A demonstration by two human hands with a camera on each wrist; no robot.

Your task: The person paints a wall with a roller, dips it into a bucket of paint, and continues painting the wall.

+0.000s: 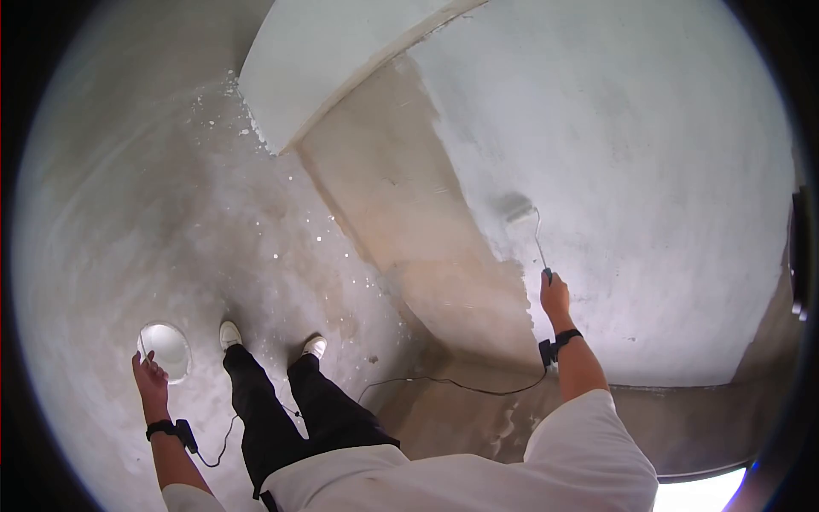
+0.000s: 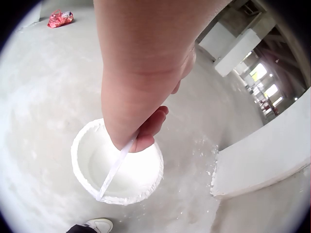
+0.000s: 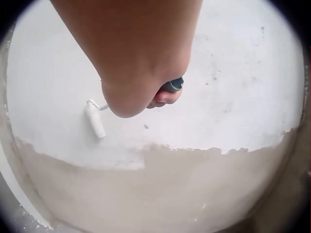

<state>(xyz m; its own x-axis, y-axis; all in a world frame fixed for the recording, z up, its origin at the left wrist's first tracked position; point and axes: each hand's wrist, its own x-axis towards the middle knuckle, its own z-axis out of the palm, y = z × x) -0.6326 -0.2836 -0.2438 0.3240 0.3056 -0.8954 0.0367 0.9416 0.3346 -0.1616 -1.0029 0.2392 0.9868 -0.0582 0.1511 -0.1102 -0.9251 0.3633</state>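
My right hand (image 1: 555, 299) grips the dark handle of a paint roller (image 3: 95, 121). The white roller sleeve lies against the wall (image 1: 631, 171), over the pale painted part and near its border with the bare brownish strip (image 1: 426, 188). Down at the left, my left hand (image 1: 151, 380) holds a white bucket (image 1: 166, 352) by its bail handle (image 2: 114, 170). In the left wrist view the bucket's rim is thickly crusted with white, and white paint shows inside. The forearm hides part of the bucket there.
White splashes (image 1: 321, 240) dot the grey floor along the wall's foot. My shoes (image 1: 315, 346) stand between bucket and wall. A cable (image 1: 461, 386) runs from the right wrist. A pale wall section (image 1: 333, 51) juts out ahead, and a red bag (image 2: 60, 19) lies on the floor farther off.
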